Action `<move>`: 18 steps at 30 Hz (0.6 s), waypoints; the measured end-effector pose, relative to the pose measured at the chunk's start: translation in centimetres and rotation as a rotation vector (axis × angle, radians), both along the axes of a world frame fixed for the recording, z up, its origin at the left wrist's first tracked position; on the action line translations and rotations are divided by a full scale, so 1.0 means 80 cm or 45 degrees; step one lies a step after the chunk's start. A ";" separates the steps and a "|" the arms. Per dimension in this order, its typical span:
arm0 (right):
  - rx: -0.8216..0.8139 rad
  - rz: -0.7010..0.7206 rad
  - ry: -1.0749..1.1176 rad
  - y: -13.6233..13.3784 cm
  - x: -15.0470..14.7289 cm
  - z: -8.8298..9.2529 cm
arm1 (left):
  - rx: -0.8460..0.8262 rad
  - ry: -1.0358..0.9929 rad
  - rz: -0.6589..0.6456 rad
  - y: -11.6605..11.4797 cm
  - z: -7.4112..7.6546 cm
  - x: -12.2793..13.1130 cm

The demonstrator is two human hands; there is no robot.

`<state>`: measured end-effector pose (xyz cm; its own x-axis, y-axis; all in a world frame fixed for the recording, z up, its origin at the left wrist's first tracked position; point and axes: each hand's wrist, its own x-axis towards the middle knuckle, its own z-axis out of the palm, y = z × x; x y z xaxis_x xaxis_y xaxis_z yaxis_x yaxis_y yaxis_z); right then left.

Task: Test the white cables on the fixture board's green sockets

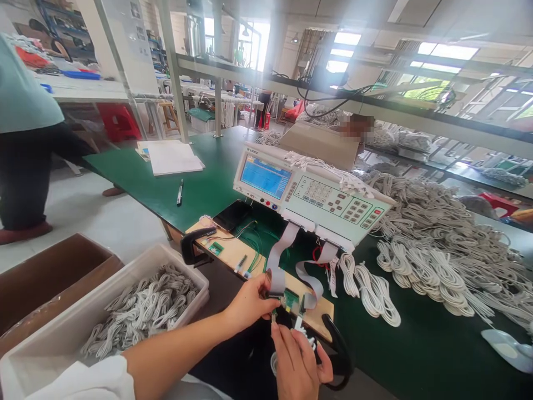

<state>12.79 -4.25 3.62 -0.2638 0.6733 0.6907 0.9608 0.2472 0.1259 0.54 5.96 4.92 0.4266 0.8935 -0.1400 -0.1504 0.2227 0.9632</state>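
My left hand (250,303) pinches a small connector at the front edge of a green test board (291,300) that sits on a wooden fixture plate (233,253). Just below it, my right hand (297,361) is closed on a white cable end with a plug (300,326) beside the board. Two grey ribbon cables (280,256) run from the board up to a cream tester (310,194) with a blue screen.
A big heap of coiled white cables (437,250) covers the green table (200,183) to the right. A white bin (137,308) of cables and a brown box (45,278) stand at left. Black clamps (194,244) hold the plate. A person stands far left.
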 end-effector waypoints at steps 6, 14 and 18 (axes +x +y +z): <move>0.037 -0.028 0.164 0.004 -0.008 -0.005 | -0.068 -0.077 -0.020 0.001 0.000 -0.001; 0.208 0.041 0.169 0.020 -0.006 -0.007 | -0.176 -0.121 -0.028 0.006 -0.001 0.001; 0.306 0.078 0.136 0.023 0.001 -0.023 | -0.176 -0.113 -0.069 0.008 0.000 0.001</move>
<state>12.85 -2.38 1.76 -0.2159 0.4715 0.8550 0.9559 0.2807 0.0865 0.64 6.63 4.92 0.4898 0.8436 -0.2199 -0.2174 0.3624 0.9063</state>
